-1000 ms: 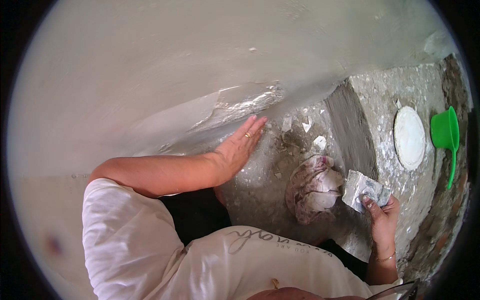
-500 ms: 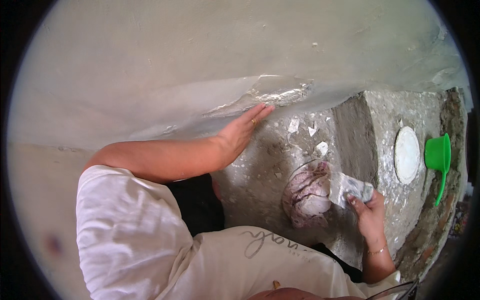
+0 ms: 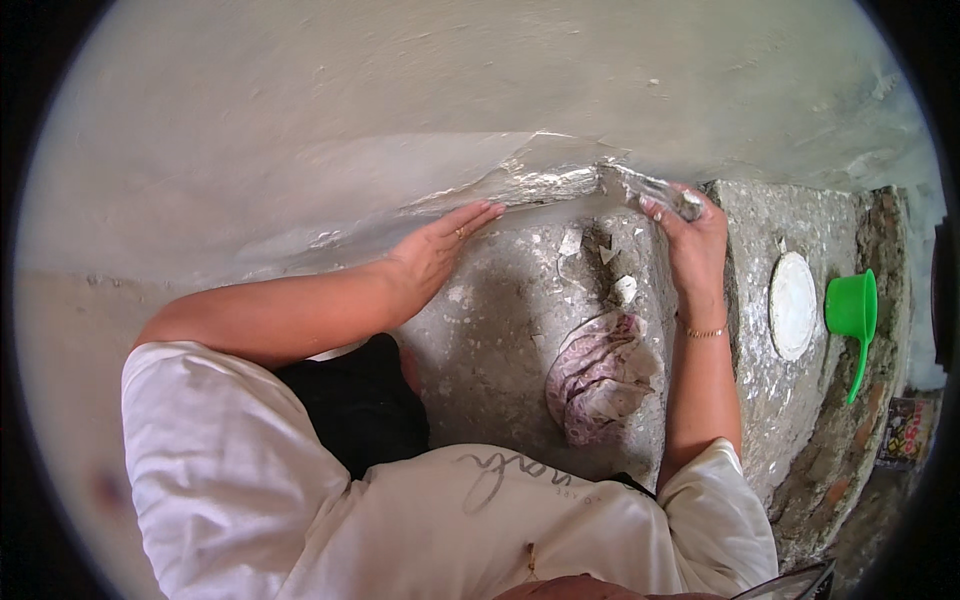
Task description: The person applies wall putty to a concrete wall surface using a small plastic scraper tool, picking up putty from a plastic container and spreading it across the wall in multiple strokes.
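Note:
My left hand (image 3: 440,242), fingers stretched out, lies flat against the lower part of the pale wall (image 3: 400,90). My right hand (image 3: 692,238) grips a scraper (image 3: 635,186) with a broad, whitish-smeared blade. The blade's edge meets the wall at the right end of a rough, flaking patch (image 3: 550,182), which begins just above my left fingertips. Below, between my forearms, a crumpled pink-and-white cloth (image 3: 600,385) lies on the grey, speckled floor (image 3: 480,370). My right fingers cover the scraper's handle.
White flakes (image 3: 624,290) litter the floor below the wall. On a raised concrete ledge to the right lie a round white lid (image 3: 792,306) and a green dipper (image 3: 852,306). A colourful printed packet (image 3: 906,432) lies beyond the ledge's rough edge.
My right hand has carried the scraper up from beside the cloth to the flaking wall patch. My left hand has shifted slightly left along the wall, partly with the view.

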The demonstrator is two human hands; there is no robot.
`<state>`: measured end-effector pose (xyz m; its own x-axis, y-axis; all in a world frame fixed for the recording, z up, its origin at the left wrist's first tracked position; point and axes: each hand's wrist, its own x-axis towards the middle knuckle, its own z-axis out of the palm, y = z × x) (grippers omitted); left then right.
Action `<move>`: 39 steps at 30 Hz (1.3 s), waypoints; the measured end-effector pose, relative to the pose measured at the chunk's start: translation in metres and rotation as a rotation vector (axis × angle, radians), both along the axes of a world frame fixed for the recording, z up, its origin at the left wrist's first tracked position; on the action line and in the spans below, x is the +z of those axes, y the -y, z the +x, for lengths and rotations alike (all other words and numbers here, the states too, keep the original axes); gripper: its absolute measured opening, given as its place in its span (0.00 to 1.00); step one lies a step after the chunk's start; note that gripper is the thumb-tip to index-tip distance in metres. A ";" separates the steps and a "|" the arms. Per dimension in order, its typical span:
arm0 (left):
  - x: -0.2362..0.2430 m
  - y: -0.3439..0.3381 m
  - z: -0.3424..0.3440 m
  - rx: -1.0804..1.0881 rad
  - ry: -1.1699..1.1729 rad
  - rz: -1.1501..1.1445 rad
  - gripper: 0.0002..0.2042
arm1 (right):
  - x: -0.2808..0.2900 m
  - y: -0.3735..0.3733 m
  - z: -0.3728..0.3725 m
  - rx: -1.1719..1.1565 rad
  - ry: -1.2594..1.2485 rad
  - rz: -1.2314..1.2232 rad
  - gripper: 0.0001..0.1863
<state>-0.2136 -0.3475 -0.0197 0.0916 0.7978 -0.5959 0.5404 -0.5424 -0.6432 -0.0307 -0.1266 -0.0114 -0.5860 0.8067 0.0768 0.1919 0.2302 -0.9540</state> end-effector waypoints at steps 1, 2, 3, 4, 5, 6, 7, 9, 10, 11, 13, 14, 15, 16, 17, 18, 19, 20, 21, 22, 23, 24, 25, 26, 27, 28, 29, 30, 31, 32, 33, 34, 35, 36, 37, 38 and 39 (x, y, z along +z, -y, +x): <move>-0.003 0.000 0.002 0.000 -0.010 0.020 0.27 | 0.003 -0.002 -0.003 0.018 -0.098 -0.067 0.10; -0.003 0.000 0.004 0.003 -0.020 0.035 0.27 | 0.005 -0.002 -0.005 0.023 -0.096 -0.069 0.10; -0.003 0.000 0.005 0.005 -0.018 0.034 0.27 | 0.007 -0.003 -0.006 0.024 -0.110 -0.077 0.09; -0.002 -0.001 0.006 0.013 -0.008 0.027 0.27 | 0.009 -0.003 -0.006 0.023 -0.124 -0.084 0.09; -0.001 0.000 0.006 0.023 0.002 0.019 0.26 | 0.011 -0.001 -0.008 0.031 -0.148 -0.084 0.08; -0.006 0.002 0.006 0.025 0.005 0.018 0.26 | 0.012 0.000 -0.008 0.033 -0.146 -0.085 0.08; -0.016 0.004 0.004 0.025 -0.005 0.066 0.26 | 0.013 0.001 -0.007 0.037 -0.103 -0.076 0.08; -0.015 0.005 0.003 0.028 -0.019 0.116 0.27 | 0.021 0.003 -0.005 0.046 -0.064 -0.066 0.08; -0.015 0.005 0.004 0.024 -0.023 0.108 0.27 | 0.029 0.004 -0.002 0.093 -0.127 -0.049 0.08; -0.013 0.004 0.005 0.018 -0.028 0.099 0.27 | 0.033 0.004 -0.001 0.138 -0.191 -0.033 0.08; -0.014 0.004 0.005 0.033 -0.014 0.089 0.27 | 0.026 0.010 -0.011 0.178 -0.200 0.045 0.08; -0.014 0.002 0.005 0.044 0.004 0.086 0.27 | 0.024 0.016 -0.018 0.214 -0.206 0.131 0.08; -0.014 0.001 0.005 0.042 0.002 0.090 0.27 | 0.024 0.027 -0.026 0.205 -0.181 0.350 0.08; -0.016 0.000 0.004 0.039 0.012 0.103 0.27 | 0.027 0.026 -0.027 0.202 -0.183 0.354 0.08; -0.017 0.001 0.003 0.043 0.023 0.115 0.27 | 0.031 0.027 -0.029 0.219 -0.132 0.382 0.08; -0.018 0.002 0.003 0.046 0.023 0.118 0.27 | 0.034 0.027 -0.030 0.235 -0.081 0.410 0.07; -0.020 0.002 0.002 0.056 0.031 0.114 0.27 | 0.034 0.023 -0.024 0.230 -0.106 0.148 0.07; -0.022 0.004 0.002 0.071 0.041 0.109 0.27 | 0.042 0.023 -0.021 0.239 -0.104 0.150 0.07; -0.024 0.007 0.001 0.080 0.042 0.106 0.27 | 0.055 0.025 -0.018 0.254 -0.121 0.079 0.07; -0.026 0.011 -0.001 0.071 0.022 0.127 0.26 | 0.061 0.027 -0.017 0.270 -0.137 0.008 0.06; -0.027 0.011 -0.002 0.048 0.004 0.154 0.26 | 0.053 0.022 -0.019 0.259 -0.144 0.013 0.05; -0.024 0.009 -0.002 0.034 0.006 0.163 0.26 | 0.036 0.021 -0.023 0.246 -0.142 0.023 0.05; -0.013 -0.001 0.003 0.029 0.006 0.123 0.26 | 0.014 0.015 -0.024 0.198 -0.114 0.130 0.05; -0.012 0.000 0.002 0.039 0.019 0.103 0.26 | 0.005 0.018 -0.032 0.166 -0.069 0.254 0.05; -0.013 0.000 0.000 0.036 0.016 0.111 0.26 | 0.006 0.019 -0.029 0.124 -0.035 0.152 0.05; -0.015 -0.001 -0.002 0.024 0.023 0.129 0.26 | 0.009 0.018 -0.027 0.120 -0.038 0.159 0.05; -0.017 0.002 -0.003 0.019 0.036 0.137 0.26 | 0.010 0.017 -0.026 0.147 -0.075 0.084 0.04; -0.018 0.004 -0.004 0.024 0.038 0.135 0.26 | 0.012 0.015 -0.025 0.173 -0.113 0.009 0.06; -0.019 0.006 -0.006 0.023 0.054 0.141 0.25 | 0.021 0.012 -0.023 0.187 -0.228 -0.108 0.07; -0.019 0.005 -0.005 0.016 0.071 0.145 0.25 | 0.014 0.011 -0.026 0.183 -0.226 -0.112 0.07; -0.016 0.003 -0.004 0.006 0.072 0.145 0.25 | 0.004 0.011 -0.031 0.178 -0.151 0.014 0.07; -0.013 0.001 -0.002 -0.003 0.061 0.108 0.26 | 0.000 0.013 -0.034 0.172 -0.076 0.140 0.06; -0.010 0.000 -0.003 -0.001 0.047 0.076 0.26 | 0.006 0.022 -0.035 0.174 -0.065 0.290 0.06; -0.012 0.001 -0.007 -0.003 0.043 0.082 0.26 | 0.009 0.021 -0.032 0.173 -0.068 0.296 0.06; -0.015 0.003 -0.014 -0.046 0.133 0.163 0.27 | 0.011 0.019 -0.028 0.204 -0.035 0.384 0.07; -0.015 0.007 -0.016 -0.079 0.226 0.235 0.27 | 0.011 0.020 -0.027 0.244 -0.001 0.461 0.07; -0.015 0.009 -0.017 -0.070 0.226 0.231 0.27 | 0.017 0.025 -0.026 0.218 -0.093 0.293 0.07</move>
<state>-0.2303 -0.3563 -0.0346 0.2600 0.8968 -0.3580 0.6500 -0.4367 -0.6219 -0.0564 -0.1513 0.0056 -0.7209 0.6000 0.3470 0.0239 0.5218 -0.8527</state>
